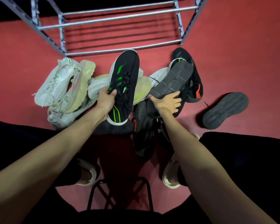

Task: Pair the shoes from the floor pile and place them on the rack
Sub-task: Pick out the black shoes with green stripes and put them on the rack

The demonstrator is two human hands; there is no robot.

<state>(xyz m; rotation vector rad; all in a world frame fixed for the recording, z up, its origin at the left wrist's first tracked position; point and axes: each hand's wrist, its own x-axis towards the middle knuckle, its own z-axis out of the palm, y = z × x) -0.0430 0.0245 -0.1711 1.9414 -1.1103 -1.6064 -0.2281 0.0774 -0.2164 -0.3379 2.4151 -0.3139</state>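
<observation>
My left hand [107, 97] grips a black sneaker with green stripes [124, 78] by its side, lifted above the floor pile with the toe pointing at the rack. My right hand [167, 102] holds a black shoe turned sole-up [173, 80] by its heel end. Behind that sole lies another black shoe with a green mark [183, 56]. A black shoe with red trim [196, 89] sits to the right. The metal shoe rack [120, 50] stands just beyond the pile, and its bars hold nothing.
Several white and cream sneakers [60, 83] lie heaped at the left. A dark shoe lies sole-up alone [225, 110] on the red floor at the right. More black shoes [144, 126] lie between my knees. A black stool frame [120, 191] is under me.
</observation>
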